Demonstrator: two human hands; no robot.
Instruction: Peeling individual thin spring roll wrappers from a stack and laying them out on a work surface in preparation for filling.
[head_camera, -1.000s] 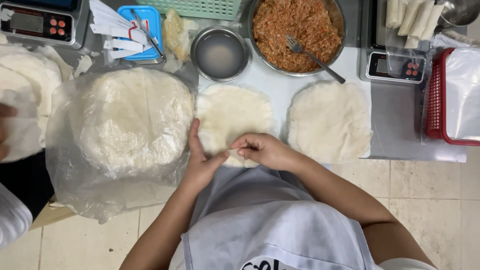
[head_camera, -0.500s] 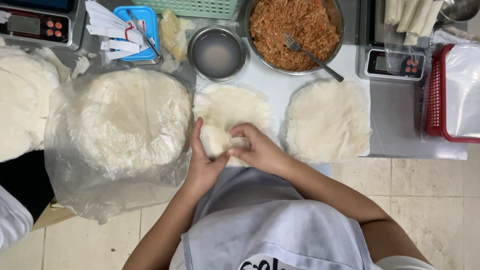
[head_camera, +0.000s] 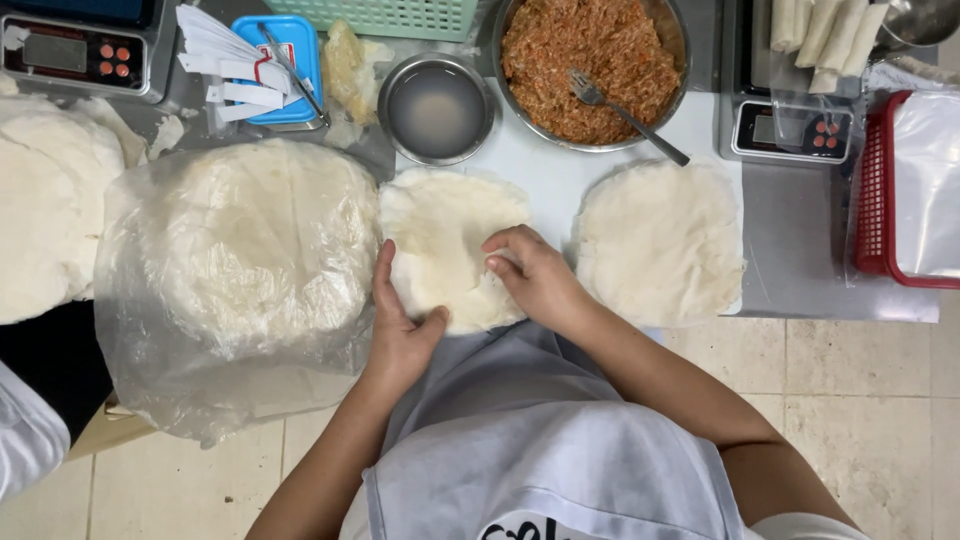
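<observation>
Two hands: both on one round wrapper (head_camera: 445, 240) at the counter's near edge, between the bagged stack and a second flat wrapper.
Left hand (head_camera: 398, 322): flat against the wrapper's left rim, fingers stretched out and relaxed, thumb on its near edge; gripping nothing.
Right hand (head_camera: 535, 272): curled over the wrapper's right side, fingertips pinching or pressing the sheet; cannot tell if a fold is lifted.
Wrapper state: lies open and flat, no filling visible on it, not rolled.
Second wrapper (head_camera: 660, 240): just right, flat, bare, untouched.
Bagged stack (head_camera: 250, 250): clear plastic bag of wrappers, touching the left hand's side.
Filling bowl (head_camera: 592, 62): metal, orange mince, fork (head_camera: 625, 112) resting in it, well behind the hands.
Water bowl (head_camera: 436, 106): small, metal, just behind the wrapper.
Finished rolls (head_camera: 815, 30): few on the scale at top right.
Progress: early judging by this; sheet laid out, filling and rolling left.
</observation>
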